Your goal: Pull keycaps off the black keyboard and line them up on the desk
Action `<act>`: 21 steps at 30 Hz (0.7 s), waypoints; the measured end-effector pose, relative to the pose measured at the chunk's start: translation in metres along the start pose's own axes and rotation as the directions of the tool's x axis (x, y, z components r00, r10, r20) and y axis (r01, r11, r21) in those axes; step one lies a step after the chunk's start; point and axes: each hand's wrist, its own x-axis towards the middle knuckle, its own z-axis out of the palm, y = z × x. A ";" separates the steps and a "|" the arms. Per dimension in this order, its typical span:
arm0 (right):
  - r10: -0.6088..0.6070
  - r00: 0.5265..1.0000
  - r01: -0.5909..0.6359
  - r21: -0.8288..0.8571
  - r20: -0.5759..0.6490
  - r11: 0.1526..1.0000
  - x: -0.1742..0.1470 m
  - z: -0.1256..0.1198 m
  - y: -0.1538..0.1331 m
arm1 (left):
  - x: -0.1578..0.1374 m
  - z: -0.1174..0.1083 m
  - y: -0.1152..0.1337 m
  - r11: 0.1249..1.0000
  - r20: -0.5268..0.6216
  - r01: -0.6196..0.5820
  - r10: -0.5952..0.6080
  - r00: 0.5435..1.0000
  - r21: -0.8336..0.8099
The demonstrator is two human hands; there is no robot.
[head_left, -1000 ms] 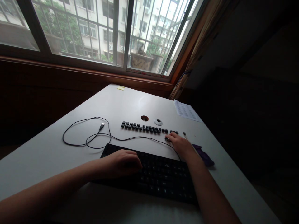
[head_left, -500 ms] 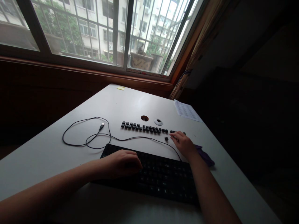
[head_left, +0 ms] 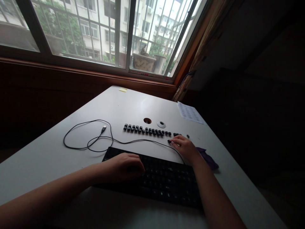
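Far past the keyboard [head_left: 166, 179], outside the window [head_left: 95, 35], a patterned planter [head_left: 142, 63] holds a dark clump I can't make out. My left hand [head_left: 127, 165] rests curled on the keyboard; I can't tell if it grips anything. Beyond the keyboard's far edge, toward its right end, my right hand [head_left: 184, 145], fingers narrowed, meets a loose black keycap [head_left: 169, 141] on the counter [head_left: 114, 111]; I can't tell whether it's pinched.

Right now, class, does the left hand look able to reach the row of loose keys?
Probably yes: the left hand is over the keyboard, and only its far edge and a low black cable seem to lie between it and the loose keys.
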 end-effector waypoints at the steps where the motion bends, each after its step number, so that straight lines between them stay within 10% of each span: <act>1: 0.007 1.000 -0.007 0.005 0.007 1.000 0.000 0.000 -0.001 | 0.000 0.000 0.000 1.000 0.000 0.001 -0.001 1.000 0.000; 21: 0.092 0.994 -0.093 0.007 0.063 0.996 0.003 -0.008 -0.021 | 0.000 -0.001 0.002 1.000 0.006 -0.006 0.006 1.000 0.013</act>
